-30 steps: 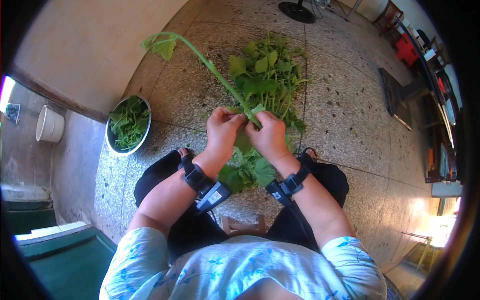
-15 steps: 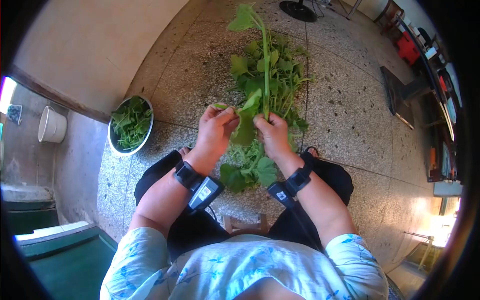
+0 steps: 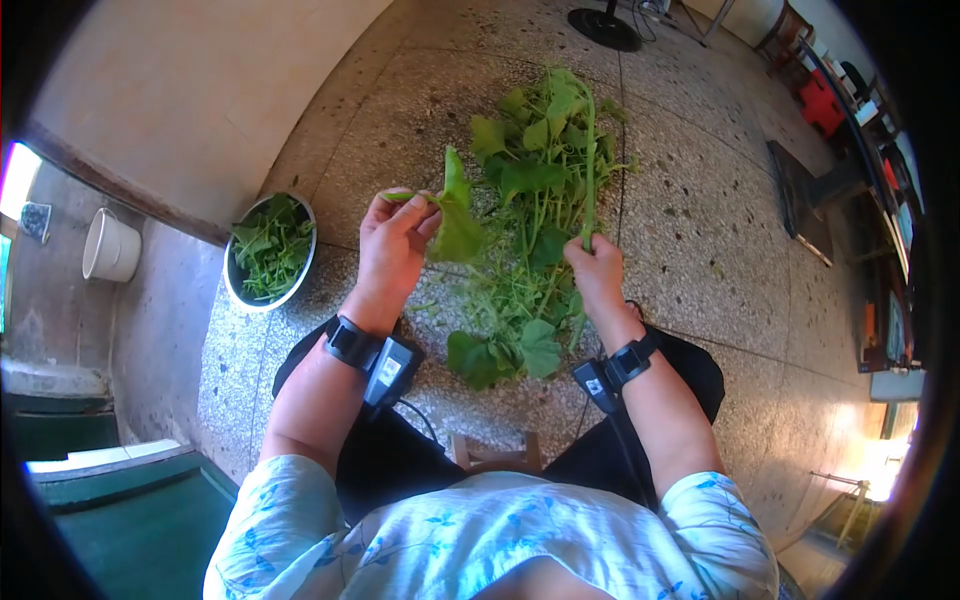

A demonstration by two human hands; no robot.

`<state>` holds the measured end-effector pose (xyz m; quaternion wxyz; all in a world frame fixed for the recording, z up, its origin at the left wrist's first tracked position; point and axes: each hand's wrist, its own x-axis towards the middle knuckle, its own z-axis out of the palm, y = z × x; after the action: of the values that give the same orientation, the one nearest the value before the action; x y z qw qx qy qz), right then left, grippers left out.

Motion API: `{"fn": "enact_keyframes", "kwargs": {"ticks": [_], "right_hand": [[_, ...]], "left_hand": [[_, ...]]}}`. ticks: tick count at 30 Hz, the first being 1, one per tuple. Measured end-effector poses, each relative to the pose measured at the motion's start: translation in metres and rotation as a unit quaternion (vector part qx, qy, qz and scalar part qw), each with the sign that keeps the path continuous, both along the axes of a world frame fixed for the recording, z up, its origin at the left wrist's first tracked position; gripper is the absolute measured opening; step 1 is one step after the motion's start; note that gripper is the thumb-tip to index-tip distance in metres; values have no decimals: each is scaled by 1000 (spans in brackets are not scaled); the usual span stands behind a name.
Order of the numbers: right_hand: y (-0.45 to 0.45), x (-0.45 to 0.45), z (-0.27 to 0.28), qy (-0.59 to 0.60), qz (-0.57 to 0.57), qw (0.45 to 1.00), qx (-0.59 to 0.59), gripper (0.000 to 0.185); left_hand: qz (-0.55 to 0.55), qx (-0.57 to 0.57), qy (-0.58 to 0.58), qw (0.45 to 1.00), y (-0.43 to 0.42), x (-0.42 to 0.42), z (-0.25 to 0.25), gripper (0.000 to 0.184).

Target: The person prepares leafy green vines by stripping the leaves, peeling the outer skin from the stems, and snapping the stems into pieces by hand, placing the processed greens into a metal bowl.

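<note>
My left hand (image 3: 396, 245) is closed in a pinch on a green leaf (image 3: 458, 228), whose stalk pokes out past the fingers on the left. Closed round a long pale-green vine stem (image 3: 590, 175), my right hand (image 3: 598, 275) holds it upright along the right side of the greens. Between and beyond both hands lies a heap of leafy vines (image 3: 530, 170) on the floor. Nearer to me are a few broad leaves (image 3: 540, 348) and thin tendrils. To the left stands a metal bowl (image 3: 233, 288) with picked leaves in it.
A white bucket (image 3: 112, 246) is by the wall at the far left. A round black stand base (image 3: 604, 30) rests on the speckled floor (image 3: 700, 230) ahead. A dark metal base (image 3: 798, 205) and a red object (image 3: 822, 102) are at the right.
My hands have moved apart. The left went leftward with the leaf, now separate from the stem; the right moved right, taking the vine stem with it.
</note>
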<state>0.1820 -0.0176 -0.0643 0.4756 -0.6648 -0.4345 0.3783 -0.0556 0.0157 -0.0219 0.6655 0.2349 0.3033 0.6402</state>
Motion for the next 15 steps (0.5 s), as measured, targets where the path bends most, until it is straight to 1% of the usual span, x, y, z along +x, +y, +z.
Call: {"fn": "enact_keyframes", "kwargs": {"ticks": [1, 2, 3, 4, 5, 7, 9, 11, 12, 13, 15], "right_hand": [[-2, -4, 2, 0, 0, 1000, -1, 8], [-5, -13, 6, 52, 20, 998, -3, 9], [-7, -20, 10, 102, 38, 994, -5, 11], [-8, -24, 11, 202, 74, 976, -41, 13], [-9, -31, 20, 277, 100, 954, -55, 11], [-9, -41, 33, 302, 130, 943, -51, 11], [-7, -43, 31, 289, 132, 947, -42, 12], [-6, -45, 30, 278, 138, 950, -32, 13], [-6, -45, 31, 273, 136, 952, -33, 13], [-8, -45, 31, 267, 134, 954, -36, 13], [-9, -43, 31, 273, 135, 951, -46, 13]], "left_hand": [[10, 30, 44, 999, -1, 2, 1, 13], [8, 29, 43, 999, -3, 8, -1, 13], [1, 68, 109, 992, -7, 17, -3, 13], [-7, 107, 174, 979, -11, 26, -5, 13], [-12, 106, 171, 980, -15, 35, -7, 13], [-33, 148, 254, 955, -22, 48, -10, 12], [-28, 152, 261, 953, -26, 57, -11, 12], [-23, 147, 294, 944, -28, 60, -14, 12], [-26, 157, 330, 930, -27, 60, -16, 11], [-26, 152, 331, 931, -28, 60, -17, 11], [-32, 137, 390, 910, -30, 63, -15, 10]]}}
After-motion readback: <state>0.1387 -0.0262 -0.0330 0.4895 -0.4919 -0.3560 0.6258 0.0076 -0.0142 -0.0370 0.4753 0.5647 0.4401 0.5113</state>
